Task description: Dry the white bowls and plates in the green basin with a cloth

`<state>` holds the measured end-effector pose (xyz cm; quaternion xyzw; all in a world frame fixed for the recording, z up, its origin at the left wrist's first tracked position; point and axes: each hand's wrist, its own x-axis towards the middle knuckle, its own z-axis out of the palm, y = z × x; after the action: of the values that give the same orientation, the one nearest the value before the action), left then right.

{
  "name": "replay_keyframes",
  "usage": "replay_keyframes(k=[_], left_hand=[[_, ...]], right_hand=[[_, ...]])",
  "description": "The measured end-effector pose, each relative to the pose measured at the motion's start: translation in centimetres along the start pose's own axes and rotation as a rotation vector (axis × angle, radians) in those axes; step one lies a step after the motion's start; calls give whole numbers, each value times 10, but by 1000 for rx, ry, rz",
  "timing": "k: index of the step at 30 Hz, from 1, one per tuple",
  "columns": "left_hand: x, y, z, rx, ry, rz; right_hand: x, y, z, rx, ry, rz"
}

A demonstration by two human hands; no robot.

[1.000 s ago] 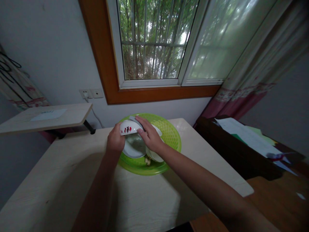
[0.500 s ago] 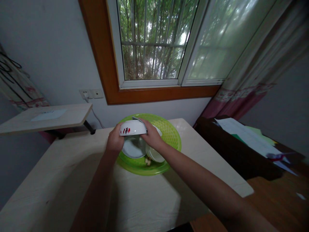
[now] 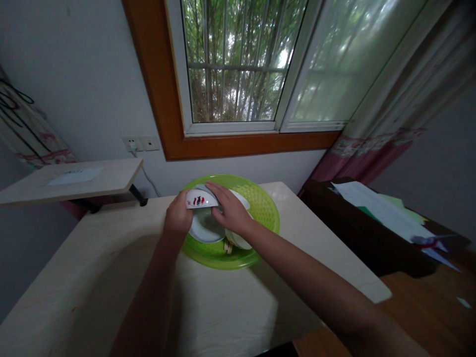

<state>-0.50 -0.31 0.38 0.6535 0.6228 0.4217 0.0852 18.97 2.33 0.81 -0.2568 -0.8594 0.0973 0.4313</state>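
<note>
Shifted right hand (image 3: 232, 210) farther over the printed white bowl (image 3: 201, 199) since earlier; gripped it between curled fingers, left hand (image 3: 179, 213) at nine o'clock, above ten o'clock of the green basket (image 3: 266, 206).

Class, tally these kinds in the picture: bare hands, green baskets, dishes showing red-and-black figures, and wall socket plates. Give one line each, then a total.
Bare hands: 2 (left hand, right hand)
Green basket: 1
Dish showing red-and-black figures: 1
Wall socket plates: 2
Total: 6
</note>
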Motion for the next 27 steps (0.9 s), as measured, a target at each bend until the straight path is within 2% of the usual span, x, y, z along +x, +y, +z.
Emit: replay_keyframes(k=[3,9,17,20,24,27], left_hand=[[-1,1,2,64,-22,10],[-2,7,2,48,-15,38],[3,4,7,-145,55,1],[6,-1,12,-267,-6,-102],[7,1,10,-626,-159,-389],[6,10,1,-853,-291,-538]], right_hand=[[0,-5,2,-55,-14,15],[-3,9,7,-85,25,300],[1,22,5,59,202,306],[1,27,4,111,263,348],[0,29,3,135,318,370],[1,27,1,126,363,358]])
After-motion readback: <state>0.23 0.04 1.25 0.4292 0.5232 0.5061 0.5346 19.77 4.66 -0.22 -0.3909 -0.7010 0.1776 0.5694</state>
